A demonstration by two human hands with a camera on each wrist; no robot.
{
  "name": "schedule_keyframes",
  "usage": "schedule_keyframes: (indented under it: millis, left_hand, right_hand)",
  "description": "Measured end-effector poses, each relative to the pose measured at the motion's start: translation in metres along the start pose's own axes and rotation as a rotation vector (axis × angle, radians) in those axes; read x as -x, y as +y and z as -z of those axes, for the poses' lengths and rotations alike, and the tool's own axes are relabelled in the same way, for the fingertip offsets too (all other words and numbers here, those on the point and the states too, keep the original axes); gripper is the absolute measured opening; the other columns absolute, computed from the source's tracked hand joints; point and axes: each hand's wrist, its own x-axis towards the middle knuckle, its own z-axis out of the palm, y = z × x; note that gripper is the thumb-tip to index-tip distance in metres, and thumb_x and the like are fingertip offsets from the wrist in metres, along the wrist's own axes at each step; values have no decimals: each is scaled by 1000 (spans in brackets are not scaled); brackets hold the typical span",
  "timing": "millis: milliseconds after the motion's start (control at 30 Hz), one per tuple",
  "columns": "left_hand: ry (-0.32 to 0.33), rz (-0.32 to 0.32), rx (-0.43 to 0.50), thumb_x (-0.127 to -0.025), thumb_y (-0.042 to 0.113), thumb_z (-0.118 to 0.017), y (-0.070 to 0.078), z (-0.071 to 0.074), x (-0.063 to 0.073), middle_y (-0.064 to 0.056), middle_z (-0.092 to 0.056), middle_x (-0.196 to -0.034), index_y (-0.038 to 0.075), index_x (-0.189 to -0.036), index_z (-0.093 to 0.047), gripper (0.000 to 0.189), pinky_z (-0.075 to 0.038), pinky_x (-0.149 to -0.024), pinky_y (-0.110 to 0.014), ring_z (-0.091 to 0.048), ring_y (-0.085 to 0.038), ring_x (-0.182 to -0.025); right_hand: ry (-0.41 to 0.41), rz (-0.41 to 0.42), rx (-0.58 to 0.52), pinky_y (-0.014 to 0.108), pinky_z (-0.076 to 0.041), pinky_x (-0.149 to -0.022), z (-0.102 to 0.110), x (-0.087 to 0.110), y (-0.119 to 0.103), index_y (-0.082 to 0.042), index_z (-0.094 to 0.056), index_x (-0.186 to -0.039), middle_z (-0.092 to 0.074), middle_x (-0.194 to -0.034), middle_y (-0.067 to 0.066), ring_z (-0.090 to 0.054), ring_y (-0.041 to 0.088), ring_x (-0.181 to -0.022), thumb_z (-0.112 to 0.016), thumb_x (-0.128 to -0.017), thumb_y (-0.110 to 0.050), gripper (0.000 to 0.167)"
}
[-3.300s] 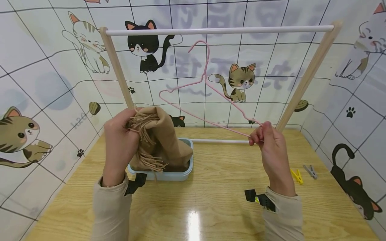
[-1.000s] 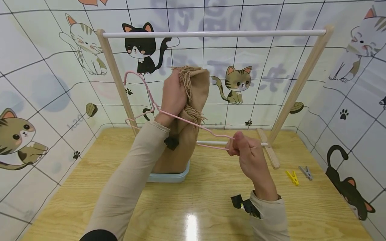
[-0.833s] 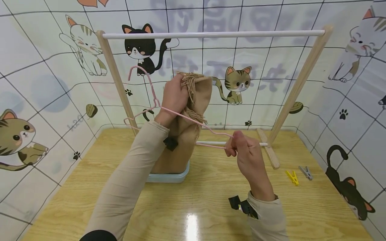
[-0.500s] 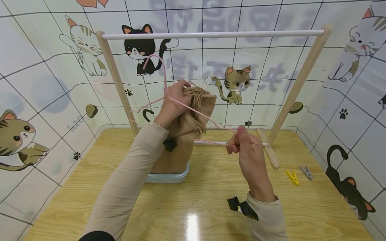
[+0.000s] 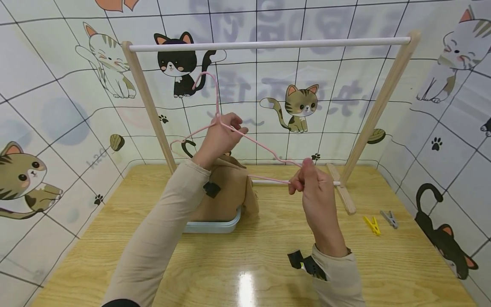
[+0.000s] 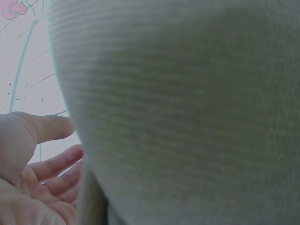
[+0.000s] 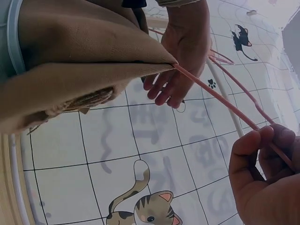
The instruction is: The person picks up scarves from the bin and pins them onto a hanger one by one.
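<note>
In the head view my right hand (image 5: 318,200) pinches one end of a pink wire clothes hanger (image 5: 261,146), its hook upward. My left hand (image 5: 218,140) reaches through the hanger frame, fingers loose and holding nothing. A brown fringed scarf (image 5: 224,192) rises from a light blue tub (image 5: 215,228) and drapes over the hanger's lower wire. In the right wrist view the scarf (image 7: 93,42) hangs folded over the wire, fringe below, apart from the left hand (image 7: 185,51). Beige cloth fills most of the left wrist view, partly covering the left hand (image 6: 28,178).
A wooden rack with a white top bar (image 5: 268,44) stands behind the hands, its wooden foot (image 5: 341,194) at the right. A yellow clip (image 5: 372,226) and a grey clip (image 5: 389,219) lie on the wooden table (image 5: 276,264). Cat-printed walls enclose the table.
My left hand first carried the scarf up through the hanger, then lowered and let go of it. The fringed end dropped over the lower wire. The hanger swung left, then slightly back right.
</note>
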Motion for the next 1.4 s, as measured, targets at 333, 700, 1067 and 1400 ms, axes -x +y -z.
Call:
schedule_keyframes:
  millis: [333,700,1067,1400]
  left_hand:
    - [-121,-118,-37,-102,23,-62,-6,1,21,-7,-74,-99,6,-107,-73,21,-51,-87,-38,-66,-21,-94]
    - [227,-199,30,-101,18,-63,-27,22,67,-6,-74,-94,7,-100,-74,16,-52,-84,-40,-66,-19,-91]
    - [98,-283,-302,-82,-22,-44,-110,51,73,-27,-51,-141,-2,-149,-42,70,-39,-107,-57,-46,-47,-132]
    - [145,-385,-465,-83,-5,-79,-135,37,74,-22,-53,-132,5,-157,-36,86,-45,-104,-53,-47,-42,-128]
  right_hand:
    - [60,-54,24,33,-50,-71,5,0,-2,2,-41,-70,-42,-67,6,-55,25,-64,-39,-109,-48,63]
    - [101,-22,21,30,-52,-67,11,-2,1,-4,-42,-65,-43,-65,6,-54,22,-60,-40,-110,-45,60]
    - [78,-23,-72,28,-51,-66,18,-7,4,1,-32,-67,-40,-64,3,-51,20,-61,-41,-110,-42,61]
    - [38,-52,-95,27,-51,-65,22,-8,4,0,-37,-74,-47,-69,4,-51,19,-62,-39,-110,-42,55]
